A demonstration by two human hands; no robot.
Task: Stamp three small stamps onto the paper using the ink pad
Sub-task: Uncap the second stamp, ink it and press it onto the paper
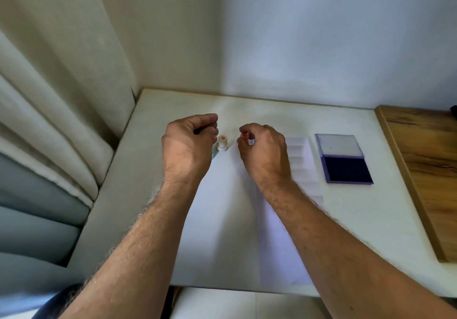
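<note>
Pale off-white matte surface (284, 111) set into a corner, against a plain white wall (321, 34) at the back and heavy cream and grey-blue curtains (49, 121) at the left. Wood-grain panel (425, 160) butted against the right edge. White tiled floor (222, 304) visible below the near edge.

White sheet of paper (222, 219) spread across the middle, running from the near edge back to the hands, with a second white sheet folded into narrow steps (300, 160) beside it on the right. Purple rectangular ink pad (346, 168) lying open just right of the folded sheet, dark pad nearest, pale inner lid hinged back behind it.

Small white stamp with an orange top (222, 143) standing upright at the far edge of the paper, in the gap between the two hands and just beside the left one. Sliver of something teal (213, 154) showing under the left palm, too hidden to identify.

Left hand (190, 140) raised above the far left corner of the paper, curled into a loose fist, contents impossible to tell. Right hand (264, 150) held opposite, fingers (243, 138) pinched together around a small object with red and blue showing, mostly hidden. Both bare forearms reaching in from the near edge.
</note>
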